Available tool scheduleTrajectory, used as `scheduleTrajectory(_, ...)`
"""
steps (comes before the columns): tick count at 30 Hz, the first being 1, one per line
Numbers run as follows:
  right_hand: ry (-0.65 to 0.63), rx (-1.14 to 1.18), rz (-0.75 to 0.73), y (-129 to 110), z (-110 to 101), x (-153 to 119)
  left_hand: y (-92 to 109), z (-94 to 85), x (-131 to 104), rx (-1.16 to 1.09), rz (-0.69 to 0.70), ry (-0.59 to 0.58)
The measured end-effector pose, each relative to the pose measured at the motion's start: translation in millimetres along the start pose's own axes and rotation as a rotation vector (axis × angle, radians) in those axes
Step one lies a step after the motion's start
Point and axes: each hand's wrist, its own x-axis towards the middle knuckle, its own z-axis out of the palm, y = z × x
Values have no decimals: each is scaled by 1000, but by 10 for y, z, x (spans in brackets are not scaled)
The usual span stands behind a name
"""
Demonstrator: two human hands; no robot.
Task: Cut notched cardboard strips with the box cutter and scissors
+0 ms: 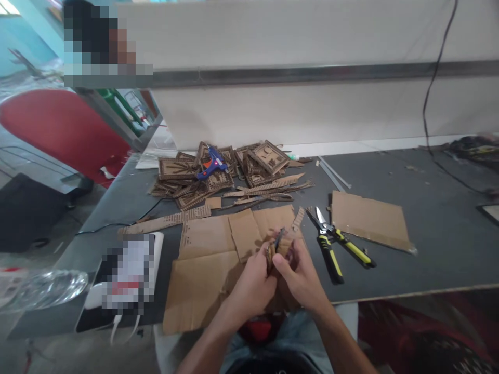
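Both hands are close together over a large flattened cardboard sheet (pixel 206 278) at the table's front edge. My left hand (pixel 255 278) is closed around a small cardboard piece (pixel 272 253). Against that same piece, the fingers and thumb of my right hand (pixel 298 272) are bent in. A thin dark strip shows between the hands; its details are blurred. Just beyond them a ribbed cardboard strip (pixel 298 219) sticks up to the right. Yellow-and-black shears (pixel 329 234) lie with blades apart, right of my right hand.
Behind the sheet are a pile of decorated cardboard panels (pixel 179 169), a blue glue gun (pixel 213 165) and loose strips (pixel 265 195). A cardboard rectangle (pixel 370 218) lies right. Left are a phone (pixel 132 270) with cables and a plastic bottle (pixel 50 288). A wall stands behind.
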Motion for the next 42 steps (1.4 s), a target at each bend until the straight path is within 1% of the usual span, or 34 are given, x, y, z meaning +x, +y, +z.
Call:
scheduleTrajectory(2, 57, 68, 24, 41, 6, 22, 4, 24, 29, -4, 3, 12)
scheduleTrajectory(5, 170, 145, 74, 85, -34, 72, 21, 42, 42, 12, -49, -12)
scheduleTrajectory(8, 292, 225, 98, 91, -144, 145, 27, 34, 36, 12, -111, -53)
scheduleTrajectory(10, 321, 223, 86, 80, -228, 194, 23, 28, 44, 13, -142, -73)
scheduleTrajectory(12, 285, 150, 72, 62, -291, 232, 12, 29, 79, 16, -175, -86)
scheduleTrajectory(14, 219, 27, 69, 38, -319, 254, -2, 35, 140, 12, -175, -71)
scheduleTrajectory(17, 109, -102, 88, 8, -312, 273, -29, 33, 253, 19, -131, 43)
scheduleTrajectory(19, 55, -128, 117, 10, -302, 286, -46, 18, 316, 50, -143, 105)
scheduleTrajectory(21, 47, -153, 151, 31, -300, 302, -57, -7, 362, 78, -168, 124)
scheduleTrajectory(23, 79, -171, 190, 57, -305, 312, -62, -32, 404, 101, -183, 131)
scheduleTrajectory(25, 99, -144, 226, 69, -311, 319, -65, -51, 460, 103, -191, 169)
scheduleTrajectory(26, 89, -120, 244, 67, -313, 323, -68, -56, 498, 86, -191, 195)
scheduleTrajectory(28, 25, -84, 273, 50, -318, 346, -81, -56, 588, 14, -183, 236)
scheduleTrajectory(31, -39, -107, 265, 18, -344, 449, -116, -17, 704, -93, -179, 213)
scheduleTrajectory(33, -30, -183, 222, 4, -388, 568, -132, 31, 722, -114, -180, 173)
scheduleTrajectory(35, -1, -315, 172, -2, -451, 701, -122, 78, 680, -84, -170, 133)
scheduleTrajectory(37, 48, -442, 128, -2, -509, 808, -78, 94, 602, 29, -156, 95)
scheduleTrajectory(39, 89, -524, 88, 8, -539, 853, -31, 54, 518, 151, -118, 91)
scheduleTrajectory(40, 92, -562, 58, 18, -538, 844, -22, 9, 480, 212, -71, 61)
scheduleTrajectory(42, 78, -670, -43, 50, -504, 766, -61, -129, 408, 345, -4, 49)
